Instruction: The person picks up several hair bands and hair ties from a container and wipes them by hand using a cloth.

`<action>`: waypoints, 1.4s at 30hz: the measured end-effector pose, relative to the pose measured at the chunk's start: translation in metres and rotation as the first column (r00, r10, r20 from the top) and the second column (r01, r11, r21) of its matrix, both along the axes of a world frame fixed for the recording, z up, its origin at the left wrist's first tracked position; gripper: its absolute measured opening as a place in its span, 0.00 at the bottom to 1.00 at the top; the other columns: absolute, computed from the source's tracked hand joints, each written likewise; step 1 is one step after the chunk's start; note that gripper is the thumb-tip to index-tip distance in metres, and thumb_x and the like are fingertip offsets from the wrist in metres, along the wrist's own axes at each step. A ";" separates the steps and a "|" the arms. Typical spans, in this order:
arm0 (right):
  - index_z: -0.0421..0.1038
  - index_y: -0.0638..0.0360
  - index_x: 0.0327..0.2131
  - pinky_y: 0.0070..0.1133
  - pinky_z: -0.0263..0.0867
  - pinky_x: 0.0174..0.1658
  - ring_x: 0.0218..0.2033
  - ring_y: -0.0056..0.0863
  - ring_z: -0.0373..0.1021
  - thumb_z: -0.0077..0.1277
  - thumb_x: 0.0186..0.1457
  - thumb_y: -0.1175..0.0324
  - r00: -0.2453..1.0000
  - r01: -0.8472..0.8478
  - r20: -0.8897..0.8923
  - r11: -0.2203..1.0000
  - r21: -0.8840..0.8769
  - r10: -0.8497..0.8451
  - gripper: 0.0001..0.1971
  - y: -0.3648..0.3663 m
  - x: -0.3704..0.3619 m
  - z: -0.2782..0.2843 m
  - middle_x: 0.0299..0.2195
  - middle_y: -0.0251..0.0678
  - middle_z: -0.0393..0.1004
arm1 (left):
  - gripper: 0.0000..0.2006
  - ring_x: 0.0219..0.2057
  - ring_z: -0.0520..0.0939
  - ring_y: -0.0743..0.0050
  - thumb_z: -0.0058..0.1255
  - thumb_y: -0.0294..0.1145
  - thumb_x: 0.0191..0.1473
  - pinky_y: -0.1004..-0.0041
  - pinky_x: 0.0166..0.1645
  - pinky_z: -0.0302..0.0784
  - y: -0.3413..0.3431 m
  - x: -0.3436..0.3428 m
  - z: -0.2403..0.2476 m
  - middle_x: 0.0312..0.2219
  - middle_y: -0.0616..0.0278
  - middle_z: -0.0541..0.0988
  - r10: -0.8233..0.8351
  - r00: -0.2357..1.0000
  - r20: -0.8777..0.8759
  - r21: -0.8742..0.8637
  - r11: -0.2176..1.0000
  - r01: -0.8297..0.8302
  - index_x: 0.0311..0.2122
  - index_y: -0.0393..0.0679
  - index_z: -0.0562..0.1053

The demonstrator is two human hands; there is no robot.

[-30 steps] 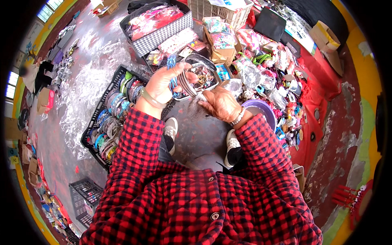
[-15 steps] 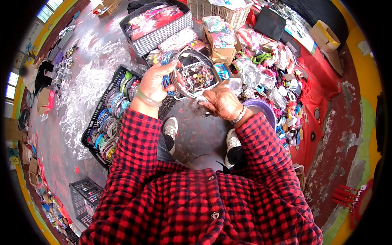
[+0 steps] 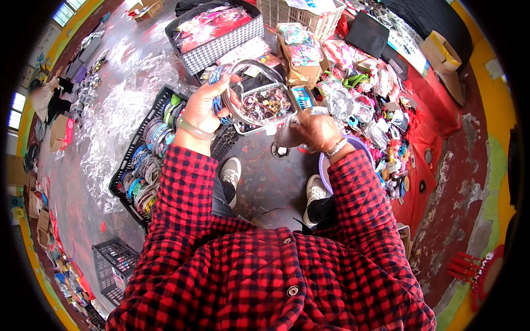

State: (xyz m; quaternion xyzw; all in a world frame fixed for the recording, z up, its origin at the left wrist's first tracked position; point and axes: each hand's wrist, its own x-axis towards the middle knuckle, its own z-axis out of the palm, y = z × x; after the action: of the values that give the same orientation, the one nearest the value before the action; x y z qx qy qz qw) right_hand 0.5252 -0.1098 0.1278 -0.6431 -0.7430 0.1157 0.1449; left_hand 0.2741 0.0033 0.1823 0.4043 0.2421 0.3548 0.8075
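Observation:
Several hair hoops, grey and blue braided, are gripped in my left hand, its fingers wrapped round their left side. One wide grey hoop stands out in a loop toward my right hand. That hand is closed and partly smeared by motion, at the loop's right side. A fuzzy grey wad shows blurred under its fingers. Just beyond the hands sits a white basket of small mixed trinkets. A black crate on my left holds rows of bundled hoops.
A purple basin is beside my right forearm. Piled packaged goods cover the right side. A checked box and open carton stand ahead. Crumpled plastic sheeting lies left. Another black crate is lower left. A person sits far left.
My right hand has shifted to the right and slightly up, drawing the grey wad along. The wide grey hoop now stands more open between my hands. My left hand keeps its hold.

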 end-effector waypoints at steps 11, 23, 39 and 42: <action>0.68 0.65 0.35 0.21 0.66 0.36 0.31 0.25 0.70 0.46 0.52 0.70 0.236 0.213 -0.950 0.965 -0.154 -0.204 0.09 0.008 0.053 -0.012 0.29 0.36 0.72 | 0.16 0.23 0.76 0.80 0.47 0.27 0.48 0.86 0.23 0.63 -0.013 0.027 -0.017 0.25 0.59 0.77 -0.018 0.974 -0.225 0.143 0.988 0.051 0.44 0.37 0.66; 0.65 0.65 0.40 0.21 0.65 0.39 0.34 0.25 0.68 0.47 0.49 0.77 -0.404 0.064 -0.895 0.969 -0.237 -0.192 0.12 0.005 -0.025 0.005 0.34 0.34 0.71 | 0.09 0.18 0.68 0.88 0.47 0.18 0.44 0.83 0.21 0.62 -0.045 0.073 -0.051 0.19 0.71 0.70 0.178 0.916 -0.359 0.479 0.878 0.017 0.33 0.40 0.69; 0.67 0.61 0.37 0.24 0.65 0.39 0.33 0.26 0.69 0.46 0.51 0.71 -0.544 0.132 -0.807 0.926 -0.353 -0.230 0.09 0.001 -0.040 0.002 0.33 0.34 0.71 | 0.09 0.34 0.76 0.74 0.49 0.26 0.46 0.74 0.41 0.69 -0.049 0.075 -0.064 0.30 0.60 0.78 -0.007 0.860 -0.510 0.575 0.740 0.347 0.36 0.42 0.73; 0.66 0.62 0.39 0.28 0.64 0.42 0.35 0.29 0.68 0.46 0.51 0.71 -0.605 0.089 -0.770 0.945 -0.316 -0.200 0.11 0.000 -0.034 -0.002 0.34 0.35 0.71 | 0.09 0.33 0.77 0.68 0.48 0.26 0.44 0.73 0.40 0.69 -0.050 0.074 -0.050 0.30 0.58 0.77 -0.036 0.821 -0.570 0.566 0.707 0.424 0.34 0.43 0.73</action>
State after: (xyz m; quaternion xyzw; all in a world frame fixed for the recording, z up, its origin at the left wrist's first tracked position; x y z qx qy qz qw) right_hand 0.4910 -0.1099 0.1260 -0.3090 -0.0928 0.6175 0.7174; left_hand 0.3483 -0.0470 0.1327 0.7751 0.2510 0.1866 0.5490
